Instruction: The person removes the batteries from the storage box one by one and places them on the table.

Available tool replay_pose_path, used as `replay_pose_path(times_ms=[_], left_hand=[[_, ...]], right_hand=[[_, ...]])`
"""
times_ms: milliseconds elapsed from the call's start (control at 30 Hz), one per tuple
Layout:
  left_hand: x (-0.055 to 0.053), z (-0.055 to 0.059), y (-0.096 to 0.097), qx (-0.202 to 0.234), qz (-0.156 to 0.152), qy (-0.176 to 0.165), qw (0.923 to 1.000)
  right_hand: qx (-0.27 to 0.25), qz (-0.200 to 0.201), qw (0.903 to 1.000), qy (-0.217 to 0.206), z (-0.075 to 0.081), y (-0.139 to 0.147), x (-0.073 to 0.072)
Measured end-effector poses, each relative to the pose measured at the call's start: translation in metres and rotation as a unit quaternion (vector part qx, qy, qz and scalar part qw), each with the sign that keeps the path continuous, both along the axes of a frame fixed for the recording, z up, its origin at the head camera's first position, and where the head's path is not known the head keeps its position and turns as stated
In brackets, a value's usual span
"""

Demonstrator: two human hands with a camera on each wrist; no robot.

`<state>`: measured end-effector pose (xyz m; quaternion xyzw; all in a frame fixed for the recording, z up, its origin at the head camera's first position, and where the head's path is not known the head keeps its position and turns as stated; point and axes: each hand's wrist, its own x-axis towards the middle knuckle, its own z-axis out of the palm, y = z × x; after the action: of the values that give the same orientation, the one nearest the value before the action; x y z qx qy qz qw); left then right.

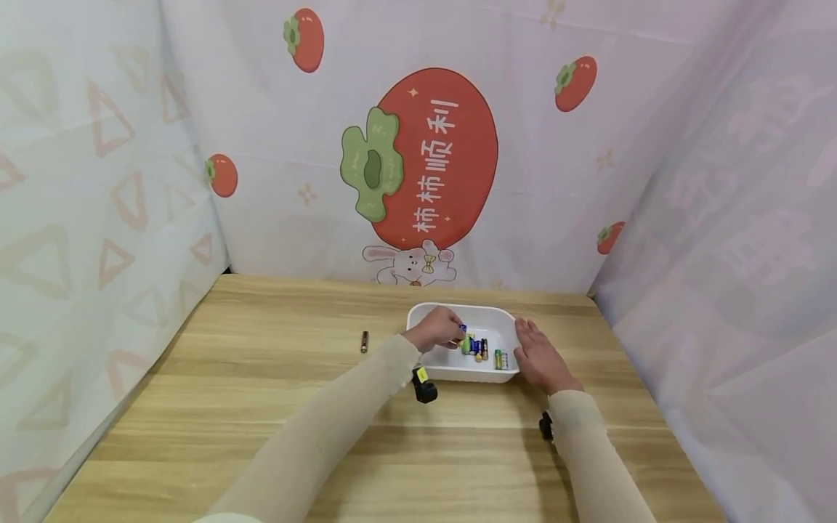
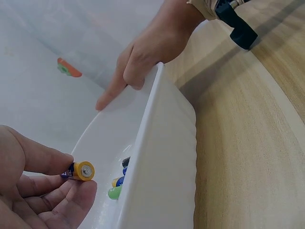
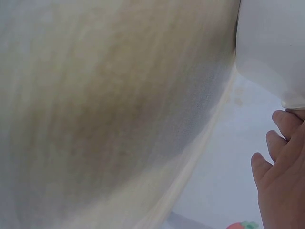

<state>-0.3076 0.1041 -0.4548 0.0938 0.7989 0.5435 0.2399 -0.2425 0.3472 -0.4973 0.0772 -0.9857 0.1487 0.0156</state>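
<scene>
Between the thumb and fingers of my left hand (image 1: 437, 330) is a blue and yellow battery (image 2: 80, 171), its metal end showing in the left wrist view. That hand reaches over the left part of a white tray (image 1: 461, 375). My right hand (image 1: 541, 357) rests at the tray's right rim, fingers extended along it; the right wrist view shows its fingers (image 3: 261, 168) beside the tray's outer wall. A row of several batteries (image 1: 479, 348), with green, blue, yellow and dark casings, lies on the tray floor. Nearer the right end are a green battery (image 1: 498, 359) and a pale one (image 1: 505, 360).
A single dark brown battery (image 1: 364, 341) lies on the wooden table (image 1: 288, 407) left of the tray. Printed cloth hangs at the back (image 1: 543, 196) and along both sides. Black wrist cameras (image 1: 425, 390) are strapped under the sleeves.
</scene>
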Motion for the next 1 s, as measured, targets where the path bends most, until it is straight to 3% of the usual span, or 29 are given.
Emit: replay_pose_path(times_ms=[1000], left_hand=[[0.004,0.008,-0.043,0.005,0.023,0.002,0.9997]], right_hand=[[-0.001,-0.006,0.9999,-0.009,0.003,-0.003,0.003]])
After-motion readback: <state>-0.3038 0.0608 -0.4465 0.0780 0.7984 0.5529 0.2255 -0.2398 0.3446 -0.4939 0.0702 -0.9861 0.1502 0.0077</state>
